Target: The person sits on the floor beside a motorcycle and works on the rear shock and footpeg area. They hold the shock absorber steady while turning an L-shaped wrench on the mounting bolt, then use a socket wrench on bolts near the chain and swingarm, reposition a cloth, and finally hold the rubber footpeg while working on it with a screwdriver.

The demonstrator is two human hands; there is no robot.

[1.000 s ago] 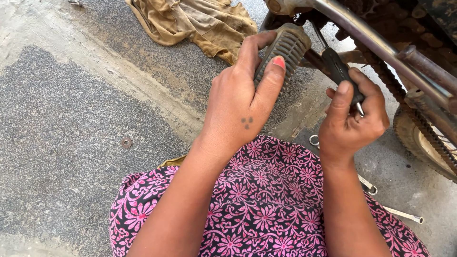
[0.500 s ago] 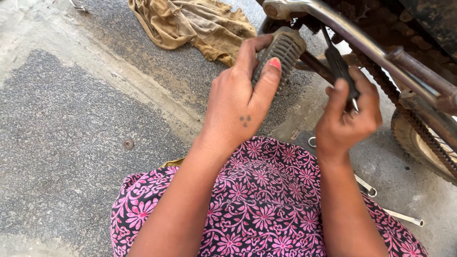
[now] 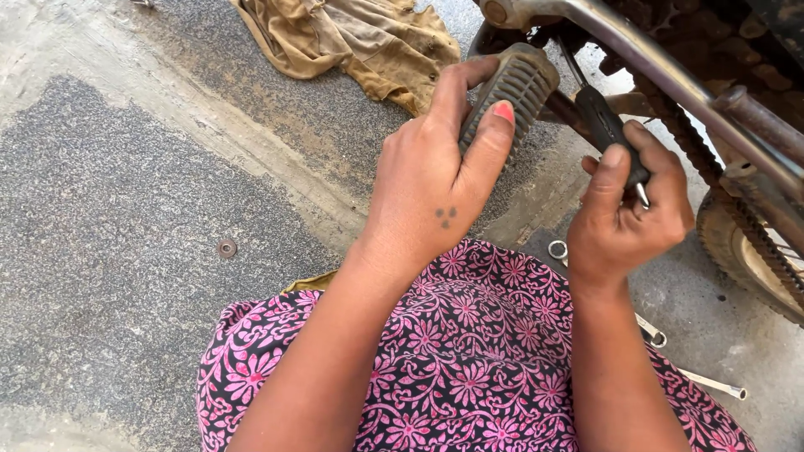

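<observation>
My left hand [image 3: 435, 188] wraps the ribbed rubber footpeg [image 3: 515, 92], thumb and fingers clamped round it, peg sticking out from the motorcycle frame [image 3: 636, 50]; my right hand [image 3: 624, 218] grips the black tool handle [image 3: 607, 125], fingers closed tight on it, just right of the peg. Tan rag [image 3: 360, 38] lies on the ground [image 3: 126, 209] beyond; a washer [image 3: 226, 248] lies at left.

I see bright, even daylight on the concrete floor [image 3: 126, 209], soft shadow beneath the metal frame [image 3: 636, 50] at upper right. Focus stays sharp across the middle; the chain [image 3: 754, 226] at right perhaps blurs slightly.
</observation>
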